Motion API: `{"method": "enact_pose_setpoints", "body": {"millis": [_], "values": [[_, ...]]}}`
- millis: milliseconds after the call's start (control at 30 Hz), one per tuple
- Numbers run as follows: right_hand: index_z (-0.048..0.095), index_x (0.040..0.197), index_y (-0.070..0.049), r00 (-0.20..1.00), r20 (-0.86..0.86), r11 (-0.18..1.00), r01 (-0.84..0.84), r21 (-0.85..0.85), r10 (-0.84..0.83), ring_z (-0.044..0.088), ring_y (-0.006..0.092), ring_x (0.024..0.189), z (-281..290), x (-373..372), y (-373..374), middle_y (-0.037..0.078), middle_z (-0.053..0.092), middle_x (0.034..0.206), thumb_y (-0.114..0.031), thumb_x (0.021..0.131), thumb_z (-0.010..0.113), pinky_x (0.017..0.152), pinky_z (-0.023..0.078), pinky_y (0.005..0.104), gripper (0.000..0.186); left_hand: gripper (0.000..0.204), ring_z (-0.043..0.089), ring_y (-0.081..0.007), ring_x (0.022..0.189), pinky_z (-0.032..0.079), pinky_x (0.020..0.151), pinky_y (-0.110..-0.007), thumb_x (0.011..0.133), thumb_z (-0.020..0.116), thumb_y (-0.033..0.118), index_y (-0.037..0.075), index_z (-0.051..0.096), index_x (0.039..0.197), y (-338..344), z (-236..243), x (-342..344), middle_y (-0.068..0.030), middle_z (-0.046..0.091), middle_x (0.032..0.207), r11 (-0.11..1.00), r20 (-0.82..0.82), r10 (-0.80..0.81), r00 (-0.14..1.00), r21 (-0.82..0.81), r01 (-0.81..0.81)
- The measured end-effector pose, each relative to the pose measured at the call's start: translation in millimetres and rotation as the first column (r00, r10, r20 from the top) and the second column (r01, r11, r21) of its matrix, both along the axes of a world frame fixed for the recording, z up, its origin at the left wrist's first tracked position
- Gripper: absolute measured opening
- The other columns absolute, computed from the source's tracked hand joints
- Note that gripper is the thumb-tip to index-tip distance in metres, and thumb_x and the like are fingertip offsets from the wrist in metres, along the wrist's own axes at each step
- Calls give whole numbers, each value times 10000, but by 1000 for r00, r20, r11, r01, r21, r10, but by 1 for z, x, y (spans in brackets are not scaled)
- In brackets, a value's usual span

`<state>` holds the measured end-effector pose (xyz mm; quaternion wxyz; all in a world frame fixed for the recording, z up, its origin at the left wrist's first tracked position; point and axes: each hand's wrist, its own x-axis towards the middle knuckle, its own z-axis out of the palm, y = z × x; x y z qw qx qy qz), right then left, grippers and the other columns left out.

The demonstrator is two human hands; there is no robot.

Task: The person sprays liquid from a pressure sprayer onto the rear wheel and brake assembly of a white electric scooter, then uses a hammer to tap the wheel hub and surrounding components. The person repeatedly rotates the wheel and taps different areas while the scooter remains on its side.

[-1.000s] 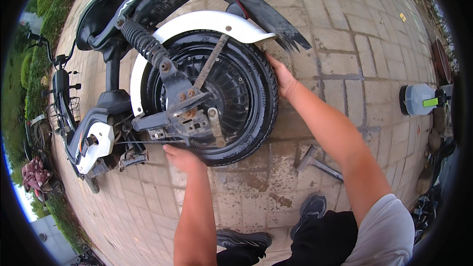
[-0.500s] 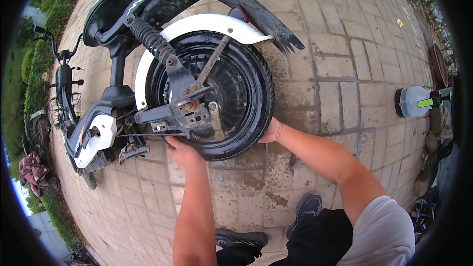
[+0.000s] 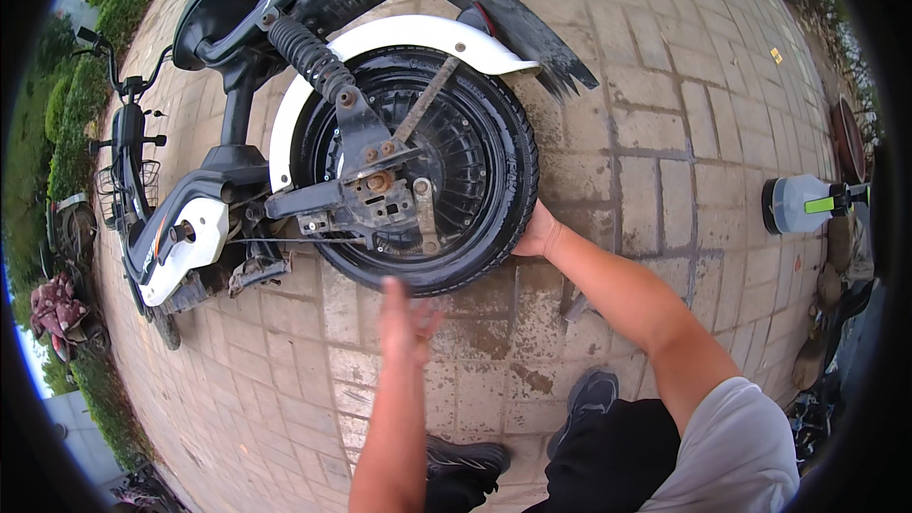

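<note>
The rear wheel (image 3: 465, 171) of a black and white electric scooter (image 3: 195, 214) fills the middle of the view, its black tyre looking wet. At the tyre's lower right edge my right hand (image 3: 540, 231) grips it, with the fingers hidden behind the rubber. My left hand (image 3: 407, 323) is just below the tyre, apart from it, smeared by motion, fingers spread and nothing in them. Above the wheel curves a white mudguard (image 3: 418, 33). A rusty axle nut (image 3: 379, 181), a bracket and a shock absorber (image 3: 309, 57) show on the wheel's near side.
A clear spray bottle (image 3: 801, 204) with a green and black head stands at the right. Paving bricks (image 3: 655, 199), partly wet, surround the scooter. My shoes (image 3: 589, 394) are below the wheel. Another parked vehicle (image 3: 71, 313) with a maroon cloth and hedges line the left.
My left hand has let go of the tyre's lower left and moved down and right, fingers opening. My right hand stays on the tyre. The scooter sits slightly higher and further right in view.
</note>
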<state>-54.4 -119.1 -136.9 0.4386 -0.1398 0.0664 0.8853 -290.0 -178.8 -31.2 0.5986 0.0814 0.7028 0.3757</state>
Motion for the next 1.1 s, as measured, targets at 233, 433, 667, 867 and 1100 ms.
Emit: {"method": "enact_pose_setpoints", "body": {"millis": [233,433,667,867,1100], "values": [[619,1158,-51,993,-30,993,-114,-2,114,545,240,1128,-5,-23,-10,95,611,1229,-498,881,519,1040,372,391,535,687,461,-245,1198,365,933,-535,892,478,629,163,368,1385,45,-23,-57,-56,464,1360,981,-119,-14,993,189,37],[618,1157,-51,992,-29,989,-119,91,122,560,227,1110,-9,-26,-7,86,625,1205,-464,890,525,1033,376,381,500,664,460,-263,1199,370,928,-579,895,489,609,151,373,1361,-2,-20,7,-53,463,1346,981,123,91,988,162,-110],[621,1151,-56,986,-77,988,-146,49,150,566,229,1101,-11,-25,-10,89,631,1193,-465,898,516,1034,382,373,492,907,318,-342,1334,386,991,-494,843,507,674,120,189,1486,-9,-13,3,-98,278,1501,1000,59,-24,998,8,24],[618,1157,-54,991,-43,991,-128,-30,126,561,246,1111,-15,-30,-11,99,626,1200,-508,874,526,1040,372,393,543,706,414,-213,1266,308,1005,-551,895,423,659,138,390,1370,35,-25,-53,-30,465,1369,973,-19,22,1000,230,-18],[613,1165,-42,998,-25,996,-54,75,56,555,272,1126,-10,-23,-6,118,616,1217,-496,865,531,1050,365,427,550,665,439,-266,1239,375,988,-565,905,431,621,114,384,1333,-31,-19,40,-87,458,1351,988,243,17,970,146,-54]]}}
